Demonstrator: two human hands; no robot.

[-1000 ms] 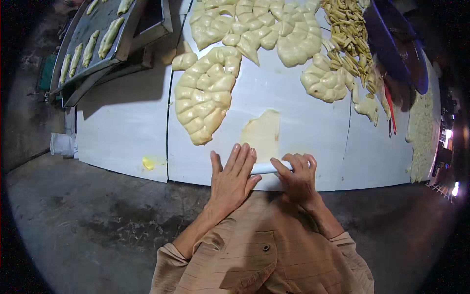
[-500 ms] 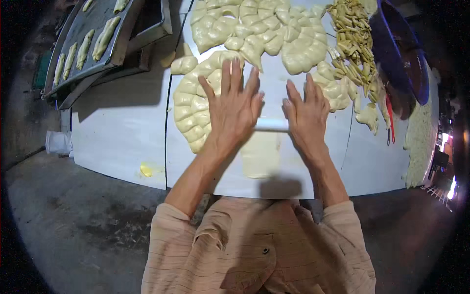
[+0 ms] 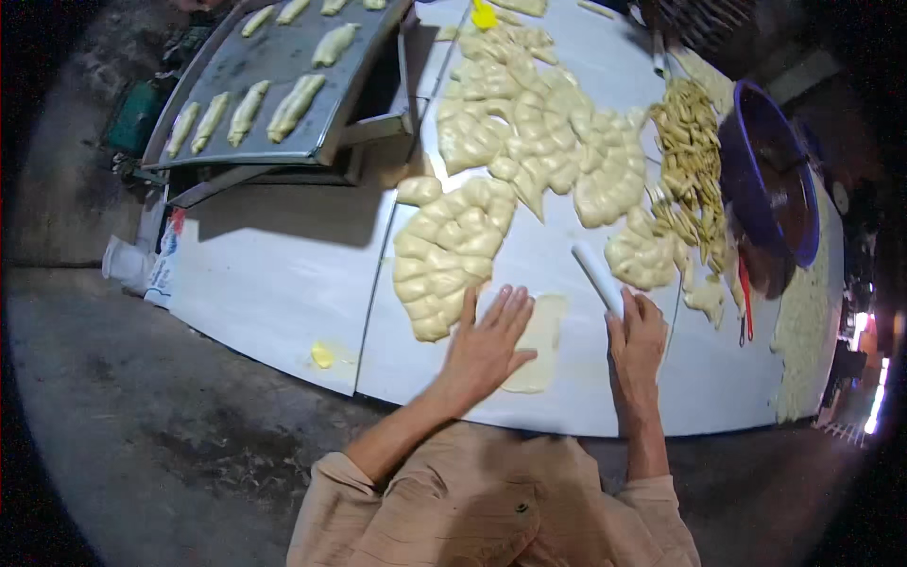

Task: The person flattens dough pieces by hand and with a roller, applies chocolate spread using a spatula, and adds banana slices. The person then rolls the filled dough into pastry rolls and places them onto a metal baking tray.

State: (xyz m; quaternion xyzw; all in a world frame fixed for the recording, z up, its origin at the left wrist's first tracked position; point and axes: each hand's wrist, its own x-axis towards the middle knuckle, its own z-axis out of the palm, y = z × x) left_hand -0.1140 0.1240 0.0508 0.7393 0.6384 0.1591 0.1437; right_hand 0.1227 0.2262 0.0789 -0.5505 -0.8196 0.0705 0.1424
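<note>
A thin flattened sheet of dough lies on the white table in front of me. My left hand rests flat at its left edge, fingers stretched out, with nothing held. In my right hand is one end of a white rolling pin, which points away and to the left, off the sheet. Just beyond my left hand sits a cluster of soft, pale dough pieces. A larger mass of dough pieces spreads farther back, and a smaller clump lies beyond my right hand.
A metal tray with several shaped dough rolls stands raised at the far left. To the right are a heap of yellowish cut strips, a purple tub and a red-handled tool. A yellow smear marks the table's near left.
Both hands have come off the middle of the rolling pin. The right hand now holds it by one end, swung aside; the left lies by the sheet. The view has shifted.
</note>
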